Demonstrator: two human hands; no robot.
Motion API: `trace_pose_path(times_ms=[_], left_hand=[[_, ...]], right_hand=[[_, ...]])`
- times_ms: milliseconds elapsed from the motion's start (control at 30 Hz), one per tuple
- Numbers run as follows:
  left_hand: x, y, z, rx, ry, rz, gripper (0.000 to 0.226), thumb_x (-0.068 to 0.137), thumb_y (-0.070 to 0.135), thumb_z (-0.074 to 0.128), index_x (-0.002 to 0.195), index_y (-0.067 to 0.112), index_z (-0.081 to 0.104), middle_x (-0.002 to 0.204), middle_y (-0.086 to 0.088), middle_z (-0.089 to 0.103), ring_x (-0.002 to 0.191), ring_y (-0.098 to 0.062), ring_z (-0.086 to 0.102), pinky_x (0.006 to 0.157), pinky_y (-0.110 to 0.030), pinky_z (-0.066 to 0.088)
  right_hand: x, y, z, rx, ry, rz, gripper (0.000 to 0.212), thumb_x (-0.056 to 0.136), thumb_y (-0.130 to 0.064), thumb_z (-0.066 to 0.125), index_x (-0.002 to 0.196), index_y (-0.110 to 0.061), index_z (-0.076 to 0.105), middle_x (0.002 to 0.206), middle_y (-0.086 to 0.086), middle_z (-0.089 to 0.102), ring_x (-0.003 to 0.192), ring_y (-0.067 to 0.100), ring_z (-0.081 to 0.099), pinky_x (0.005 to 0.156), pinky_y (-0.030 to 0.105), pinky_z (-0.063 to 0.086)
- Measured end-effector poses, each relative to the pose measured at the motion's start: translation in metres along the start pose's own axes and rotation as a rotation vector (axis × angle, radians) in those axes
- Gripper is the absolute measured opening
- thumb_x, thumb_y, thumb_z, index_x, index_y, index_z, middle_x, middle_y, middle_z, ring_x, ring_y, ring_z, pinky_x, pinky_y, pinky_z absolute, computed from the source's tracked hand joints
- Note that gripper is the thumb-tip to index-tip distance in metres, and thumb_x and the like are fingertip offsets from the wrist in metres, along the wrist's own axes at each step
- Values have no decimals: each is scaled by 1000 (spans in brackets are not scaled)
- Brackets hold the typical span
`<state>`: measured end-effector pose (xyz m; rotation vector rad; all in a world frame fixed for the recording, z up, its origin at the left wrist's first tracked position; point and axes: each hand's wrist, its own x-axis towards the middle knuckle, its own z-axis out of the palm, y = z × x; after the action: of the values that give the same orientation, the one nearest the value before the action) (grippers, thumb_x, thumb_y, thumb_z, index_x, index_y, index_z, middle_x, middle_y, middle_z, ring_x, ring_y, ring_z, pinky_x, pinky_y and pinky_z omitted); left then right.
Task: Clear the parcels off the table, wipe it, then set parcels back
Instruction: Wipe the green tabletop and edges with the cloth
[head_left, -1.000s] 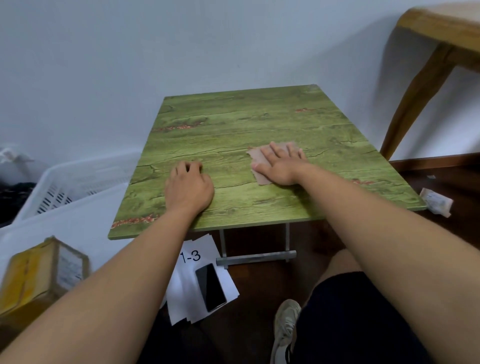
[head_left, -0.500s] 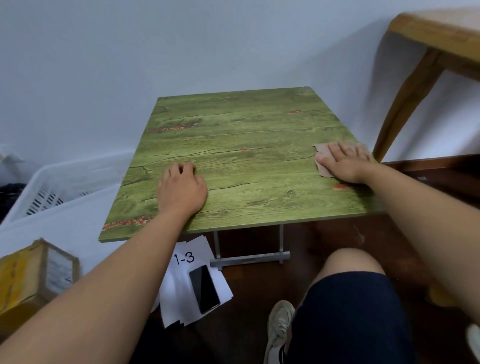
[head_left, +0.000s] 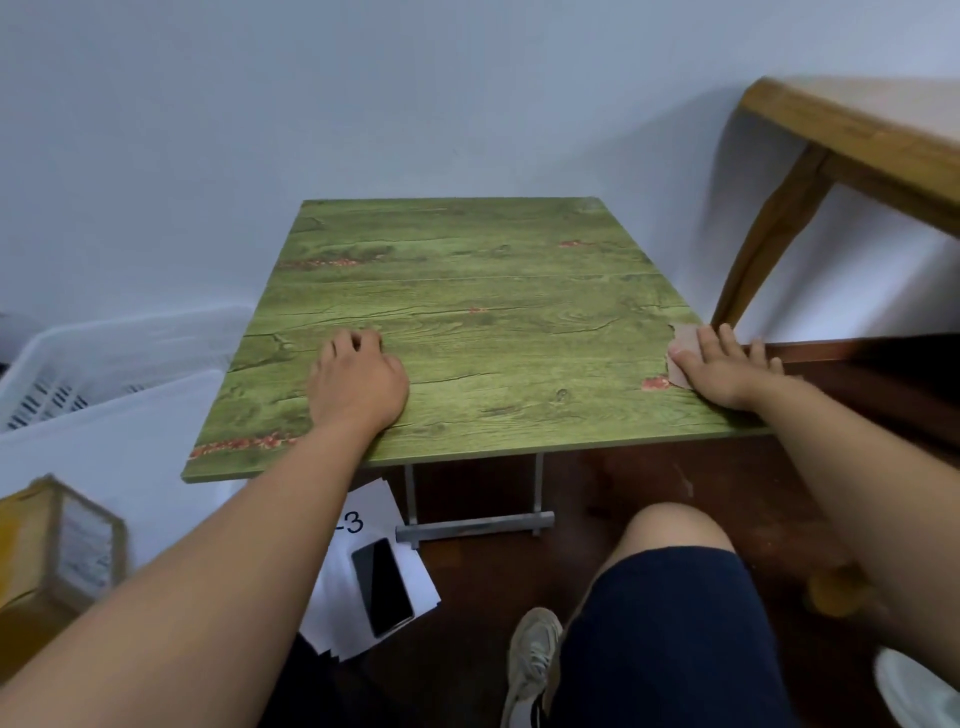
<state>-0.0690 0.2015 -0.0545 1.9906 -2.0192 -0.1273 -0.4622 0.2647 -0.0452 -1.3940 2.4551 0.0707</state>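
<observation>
A low green wood-grain table (head_left: 478, 291) stands in front of me with nothing on it but my hands and a cloth. My right hand (head_left: 727, 366) lies flat with straight fingers on a small pinkish-brown cloth (head_left: 681, 345) at the table's right edge; part of the hand reaches past that edge. My left hand (head_left: 356, 376) rests on the near left part of the top, its fingers curled under. A yellow-taped cardboard parcel (head_left: 49, 545) sits low at the left, off the table.
A white plastic crate (head_left: 109, 364) stands left of the table. Paper sheets (head_left: 363, 592) with a black phone (head_left: 382, 584) on them lie on the dark floor under the front edge. A wooden table (head_left: 852, 130) rises at the right. My knee and shoe are below.
My right hand has slid the cloth rightward from the table's middle to its right edge. The left hand has stayed in place. The view has shifted.
</observation>
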Motion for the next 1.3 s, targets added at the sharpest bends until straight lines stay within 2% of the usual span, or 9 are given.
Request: trace_pose_path(times_ms=[200,433,500,667,867,1033,1167,1300], left_hand=[[0,2,2,20,-9,-4,47,97,30,31,139,11,42,140,-17,40,129,-33,36,105,-45,30],[2,0,3,8,2,-3,46,98,29,30,139,11,42,138,-18,41,127,-33,36,104,-45,31],[2,-1,4,-20,17,-3,47,101,34,25,137,10,44,138,-18,42,127,-34,37,104,-45,30],[2,-2,1,-111,28,-1,73,100,56,4,135,11,49,135,-19,46,126,-34,38,104,-47,29],[5,-4,0,-213,89,-74,75,98,60,5,136,11,49,136,-19,49,128,-33,40,106,-46,29],[9,-6,4,-330,128,-116,68,99,58,11,147,16,35,148,-15,41,139,-31,32,116,-46,21],[12,-8,7,-291,114,-91,65,102,53,12,149,13,33,153,-13,38,144,-29,27,119,-46,14],[16,-12,12,-215,78,-80,59,103,47,14,146,15,38,152,-10,40,144,-29,27,119,-46,13]], right_hand=[[-10,-49,7,-44,-18,-88,75,96,-68,9,156,-30,-11,163,-4,-20,150,30,-17,120,51,-9],[-23,-134,21,-49,-43,-277,76,96,-69,13,156,-29,-12,163,-2,-22,149,32,-20,116,50,-16],[-28,-156,24,-54,-52,-323,76,96,-69,14,156,-29,-11,163,-2,-21,149,31,-20,117,49,-16],[-41,-204,33,-84,-55,-438,77,95,-70,14,156,-30,-11,163,-2,-22,149,31,-20,118,50,-15],[-66,-264,46,-105,-90,-585,74,97,-66,12,156,-29,-11,162,-1,-23,148,32,-22,118,51,-16],[-71,-285,52,-144,-100,-667,80,98,-51,37,156,-27,-13,162,0,-23,148,31,-23,118,53,-14],[-58,-287,50,-130,-82,-690,74,98,-55,29,157,-30,-9,164,-3,-17,149,28,-19,119,49,-14],[-38,-293,46,-104,-85,-658,71,97,-65,12,157,-32,-5,164,-6,-16,150,26,-18,119,47,-15]])
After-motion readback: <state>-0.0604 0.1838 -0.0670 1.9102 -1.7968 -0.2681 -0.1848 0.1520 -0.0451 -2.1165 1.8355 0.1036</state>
